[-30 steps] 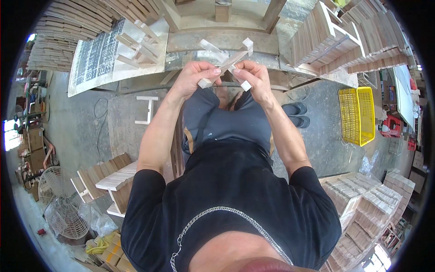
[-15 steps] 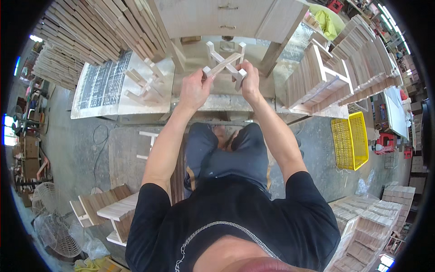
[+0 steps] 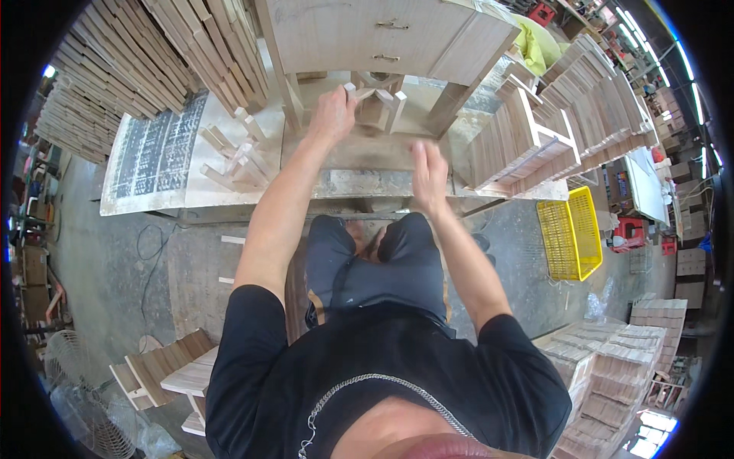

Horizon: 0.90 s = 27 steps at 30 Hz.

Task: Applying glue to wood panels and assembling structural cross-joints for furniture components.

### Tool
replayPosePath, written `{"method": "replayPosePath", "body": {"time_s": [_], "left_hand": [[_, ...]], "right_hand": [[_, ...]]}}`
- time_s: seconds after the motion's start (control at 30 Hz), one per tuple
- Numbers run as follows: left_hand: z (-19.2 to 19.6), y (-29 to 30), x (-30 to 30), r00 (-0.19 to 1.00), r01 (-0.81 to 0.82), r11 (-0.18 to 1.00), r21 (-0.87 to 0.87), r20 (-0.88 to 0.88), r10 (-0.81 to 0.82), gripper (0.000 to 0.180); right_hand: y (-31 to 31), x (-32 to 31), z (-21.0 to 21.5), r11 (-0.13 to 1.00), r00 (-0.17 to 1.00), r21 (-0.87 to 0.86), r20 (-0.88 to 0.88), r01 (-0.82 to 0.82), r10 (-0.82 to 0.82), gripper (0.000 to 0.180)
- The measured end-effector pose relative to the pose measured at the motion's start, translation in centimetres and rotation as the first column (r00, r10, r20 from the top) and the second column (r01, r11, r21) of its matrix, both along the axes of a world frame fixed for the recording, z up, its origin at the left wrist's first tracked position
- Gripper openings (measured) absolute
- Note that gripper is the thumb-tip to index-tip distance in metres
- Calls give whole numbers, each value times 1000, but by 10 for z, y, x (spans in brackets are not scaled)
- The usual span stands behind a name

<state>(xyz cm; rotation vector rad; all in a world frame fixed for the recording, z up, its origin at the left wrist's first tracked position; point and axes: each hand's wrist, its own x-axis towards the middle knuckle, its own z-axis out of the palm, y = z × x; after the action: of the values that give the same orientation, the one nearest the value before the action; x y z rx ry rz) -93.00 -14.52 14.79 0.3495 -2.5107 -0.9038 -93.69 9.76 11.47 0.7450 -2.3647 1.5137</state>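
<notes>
A pale wooden frame of crossed, angled bars (image 3: 394,112) stands on the workbench under a wooden cabinet (image 3: 329,44). My left hand (image 3: 332,116) is closed around its left bar end, partly covering it. Off to the right and nearer, my right hand (image 3: 430,170) is apart from the frame, above the bench's front part. Its fingers are stretched and slightly blurred, with nothing visible in them. More small wooden frames (image 3: 243,165) sit on the bench left of my left forearm.
Tall stacks of wooden strips (image 3: 126,57) rise at the back left. Slatted wooden assemblies (image 3: 511,138) stand at the bench's right. A yellow plastic crate (image 3: 569,237) is on the floor to the right. Further slatted pieces (image 3: 623,359) lie lower right; a fan (image 3: 80,382) stands lower left.
My right hand has let go of the wooden frame and pulled back toward me. The frame has moved back beneath the cabinet and turned, still in my left hand. The view has shifted slightly.
</notes>
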Motion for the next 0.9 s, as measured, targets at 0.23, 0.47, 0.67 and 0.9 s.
{"method": "replayPosePath", "body": {"time_s": [0.23,0.47,0.67,0.9], "left_hand": [[5,1,-6,1000,-5,999,-44,28,6,31],[-2,-1,-6,999,-13,996,-90,35,16,32],[-5,-3,-4,999,-10,996,-90,51,14,38],[-23,-9,-7,999,-22,994,-106,-42,17,33]], "right_hand": [[110,89,-22,993,999,113,43,17,-22,23],[221,118,-54,929,907,276,272,246,-321,27],[247,115,-47,936,864,208,367,284,-344,27],[241,124,-30,974,893,152,396,167,-215,23]]}}
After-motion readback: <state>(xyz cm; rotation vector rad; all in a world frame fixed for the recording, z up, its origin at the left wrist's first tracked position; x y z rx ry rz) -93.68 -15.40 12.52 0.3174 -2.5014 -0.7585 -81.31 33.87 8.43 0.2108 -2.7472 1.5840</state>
